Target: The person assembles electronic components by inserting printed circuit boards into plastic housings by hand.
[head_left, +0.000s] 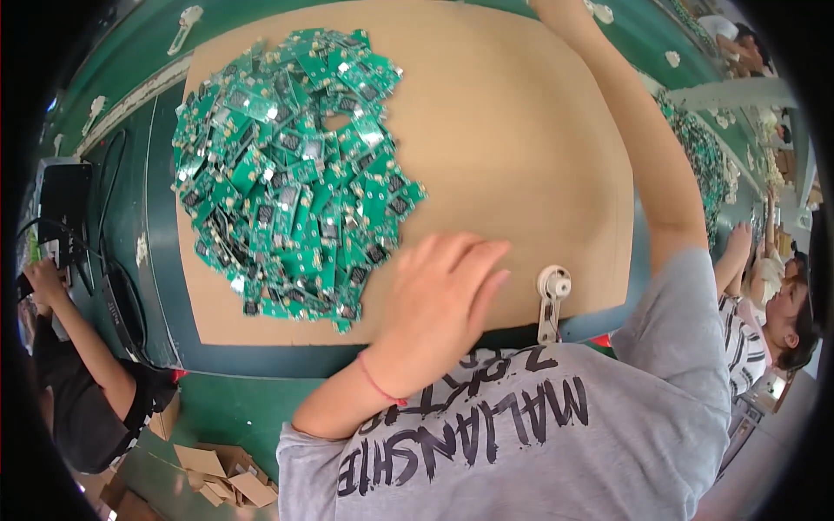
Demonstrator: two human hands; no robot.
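My left hand point(445, 291), with a thin red string bracelet at the wrist, is over the lower middle of a brown cardboard sheet point(504, 139). Its fingers are stretched out toward the right, slightly blurred, and I see nothing in them. Just left of it lies a broad heap of small green circuit boards point(295, 182), overlapping at many angles with dark chips and shiny metal parts. My right forearm point(643, 122) reaches far forward along the sheet's right side. The hand at its end is cut off by the upper edge.
A white fixture with a round head point(553, 286) stands by the sheet's near edge. At left, a co-worker's hand point(43, 282) is near a black box point(65, 195) and cables. Open cardboard boxes point(230, 473) lie below. Other people and another heap of boards point(699, 156) are at right.
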